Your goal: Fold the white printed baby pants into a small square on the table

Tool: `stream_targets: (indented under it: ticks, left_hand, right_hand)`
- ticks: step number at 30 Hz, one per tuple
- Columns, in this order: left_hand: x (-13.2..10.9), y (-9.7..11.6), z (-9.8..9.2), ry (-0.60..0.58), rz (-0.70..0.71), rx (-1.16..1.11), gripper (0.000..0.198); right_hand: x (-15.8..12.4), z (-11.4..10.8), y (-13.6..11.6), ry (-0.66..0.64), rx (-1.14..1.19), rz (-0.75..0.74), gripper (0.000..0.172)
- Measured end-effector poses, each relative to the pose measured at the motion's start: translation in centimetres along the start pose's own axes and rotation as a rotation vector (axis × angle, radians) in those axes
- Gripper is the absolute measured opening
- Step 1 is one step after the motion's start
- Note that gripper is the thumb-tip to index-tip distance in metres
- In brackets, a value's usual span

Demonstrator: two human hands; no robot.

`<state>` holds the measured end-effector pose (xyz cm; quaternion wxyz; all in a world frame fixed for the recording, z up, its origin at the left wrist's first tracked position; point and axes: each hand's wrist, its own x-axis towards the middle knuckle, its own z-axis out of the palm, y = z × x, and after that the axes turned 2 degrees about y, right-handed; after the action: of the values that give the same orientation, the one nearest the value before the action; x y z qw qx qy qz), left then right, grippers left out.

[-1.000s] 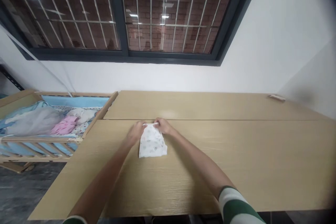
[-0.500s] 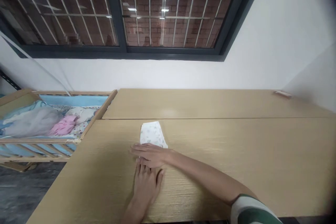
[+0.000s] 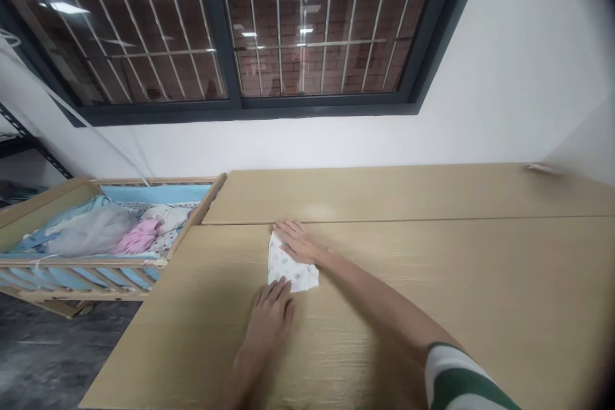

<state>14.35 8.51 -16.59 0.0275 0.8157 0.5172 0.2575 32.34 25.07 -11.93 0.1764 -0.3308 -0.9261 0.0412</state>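
A small white cloth [image 3: 291, 269] with a faint printed pattern lies flat on the wooden table [image 3: 408, 295]. My right hand [image 3: 298, 242] rests over its far edge, palm down with the fingers stretched out to the left. At the near left corner of the cloth, my left hand [image 3: 271, 311] touches it with its fingertips, fingers extended and slightly bent. Neither hand grips anything. Part of the cloth's far side is hidden under my right hand.
A wooden crib [image 3: 120, 262] with blue lining stands against the table's left side, holding a pink cloth [image 3: 139, 236] and other bedding. Behind the table rise a white wall [image 3: 336, 141] and a barred window [image 3: 317, 32]. A small pale object [image 3: 542, 168] lies at the far right.
My right hand has moved away from me, from the cloth's near edge to its far edge. My left hand has shifted slightly, and more of the cloth's near part shows. The view has turned a little left.
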Motion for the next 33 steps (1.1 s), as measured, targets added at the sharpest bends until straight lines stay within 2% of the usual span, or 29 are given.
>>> stream_targets:
  ticks: [2,4,7,10,11,14,17,20,22,25,28,31,33]
  left_hand:
    - [0.4,-2.4,-1.1,-0.021,0.038,-0.077,0.033]
    - [0.8,-4.3,-1.8,-0.02,0.061,-0.104,0.029]
    - [1.6,-5.7,-1.7,-0.029,0.07,-0.169,0.03]
    - [3.2,-6.3,-1.3,-0.035,0.007,-0.248,0.035]
    - [4.1,-6.5,-1.3,-0.038,-0.025,-0.28,0.037]
    - [7.0,-7.2,-1.8,-0.068,-0.098,-0.405,0.042]
    - [10.0,-7.6,-2.3,-0.095,-0.126,-0.52,0.04]
    - [12.5,-7.6,-1.7,-0.06,-0.204,-0.526,0.041]
    - [13.7,-7.6,-0.8,-0.016,-0.29,-0.469,0.037]
    - [14.4,-7.3,0.7,0.042,-0.405,-0.346,0.03]
    - [14.0,-6.4,1.8,0.106,-0.445,-0.231,0.029]
    - [13.3,-4.8,2.5,0.195,-0.39,-0.136,0.044]
    - [13.0,-3.6,3.2,0.204,-0.282,-0.105,0.056]
  right_hand:
    - [-2.2,-1.5,-1.9,0.025,0.048,0.075,0.055]
    - [-4.8,-2.6,-3.5,-0.048,0.121,0.103,0.056]
    - [-8.3,-3.1,-4.9,-0.143,0.18,0.09,0.062]
    - [-9.8,-2.7,-5.4,-0.075,0.184,0.13,0.038]
    - [-9.7,-2.6,-5.4,-0.049,0.2,0.166,0.033]
    - [-8.2,-2.6,-4.5,0.019,0.313,0.296,0.032]
    - [-5.6,-2.6,-2.5,0.168,0.417,0.368,0.027]
    - [-3.2,-1.8,0.0,0.324,0.435,0.441,0.023]
    - [-2.1,-0.8,1.5,0.374,0.416,0.502,0.027]
    - [-1.5,0.5,2.9,0.391,0.371,0.566,0.027]
    - [-1.8,1.0,2.9,0.407,0.3,0.596,0.028]
    - [-2.3,0.8,1.8,0.435,0.224,0.556,0.038]
    - [-2.5,0.8,0.9,0.354,0.162,0.411,0.045]
